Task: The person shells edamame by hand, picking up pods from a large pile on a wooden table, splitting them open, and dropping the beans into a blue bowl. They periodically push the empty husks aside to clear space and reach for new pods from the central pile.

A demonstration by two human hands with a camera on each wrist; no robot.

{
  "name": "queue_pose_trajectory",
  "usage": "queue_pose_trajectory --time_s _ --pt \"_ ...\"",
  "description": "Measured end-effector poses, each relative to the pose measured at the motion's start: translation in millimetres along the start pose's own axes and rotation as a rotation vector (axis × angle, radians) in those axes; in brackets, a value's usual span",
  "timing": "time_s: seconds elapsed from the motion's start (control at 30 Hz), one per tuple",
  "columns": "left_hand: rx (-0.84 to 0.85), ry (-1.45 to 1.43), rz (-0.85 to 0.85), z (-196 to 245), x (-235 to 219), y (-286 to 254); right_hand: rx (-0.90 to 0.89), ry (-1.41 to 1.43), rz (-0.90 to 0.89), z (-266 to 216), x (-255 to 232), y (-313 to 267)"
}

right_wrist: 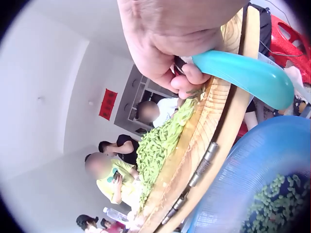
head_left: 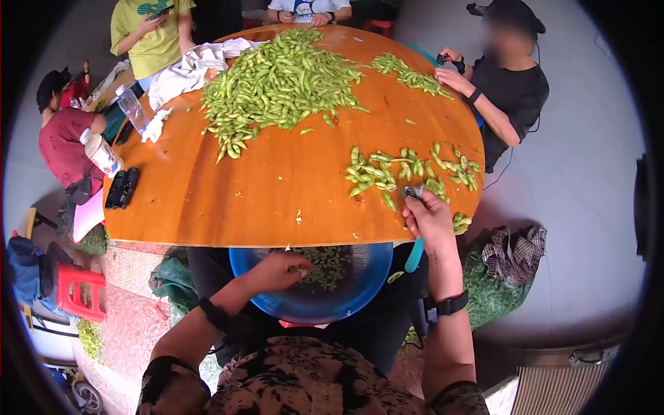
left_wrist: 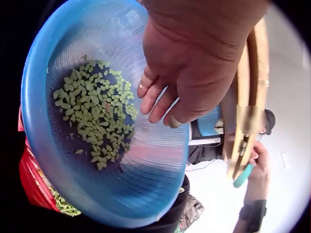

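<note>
My left hand (head_left: 277,271) hangs over a blue mesh basket (head_left: 242,287), its fingers loosely bent. In the left wrist view nothing shows between those fingers (left_wrist: 158,97). Shelled green beans (left_wrist: 95,109) cover the basket's bottom. At the table's near right edge, my right hand (head_left: 432,220) grips a tool with a teal handle (right_wrist: 243,73). The handle sticks out below the palm; the curled fingers hide most of the tool's other end. A dark, silvery piece (head_left: 412,191) shows at the fingertips. Loose bean pods (head_left: 373,173) lie on the wood just beyond this hand.
A large pile of green pods (head_left: 283,83) stands on the round wooden table (head_left: 277,187). A smaller heap (head_left: 415,76) lies before a person in black (head_left: 515,97). Bottles (head_left: 104,153) and a black object (head_left: 122,188) sit at the left edge. A red stool (head_left: 81,290) stands lower left.
</note>
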State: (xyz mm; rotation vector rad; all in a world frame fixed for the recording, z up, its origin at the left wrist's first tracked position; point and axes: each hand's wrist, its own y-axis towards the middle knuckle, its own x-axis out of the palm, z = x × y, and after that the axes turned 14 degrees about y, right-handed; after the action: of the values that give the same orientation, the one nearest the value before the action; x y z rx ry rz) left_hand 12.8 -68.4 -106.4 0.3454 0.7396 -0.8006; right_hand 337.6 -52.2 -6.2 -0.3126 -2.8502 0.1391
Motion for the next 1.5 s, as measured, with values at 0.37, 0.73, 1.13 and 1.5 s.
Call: queue_pose_trajectory --time_s 0.37,0.73,1.13,1.5 --pt "-0.154 0.111 -0.249 -56.3 88.5 71.2 0.033 -0.052 0.067 -6.9 9.4 1.7" --pt "0.109 0.265 -0.236 -58.5 154.4 115.7 0.02 -0.085 0.088 -5.4 11.6 0.1" --pt "-0.147 -0.052 -0.311 -36.2 151.3 111.2 -0.005 -0.104 0.073 -4.8 8.8 0.1" --pt "0.41 -0.264 -0.376 122.2 64.9 103.1 -0.084 0.212 0.143 -23.7 -26.9 -51.4"
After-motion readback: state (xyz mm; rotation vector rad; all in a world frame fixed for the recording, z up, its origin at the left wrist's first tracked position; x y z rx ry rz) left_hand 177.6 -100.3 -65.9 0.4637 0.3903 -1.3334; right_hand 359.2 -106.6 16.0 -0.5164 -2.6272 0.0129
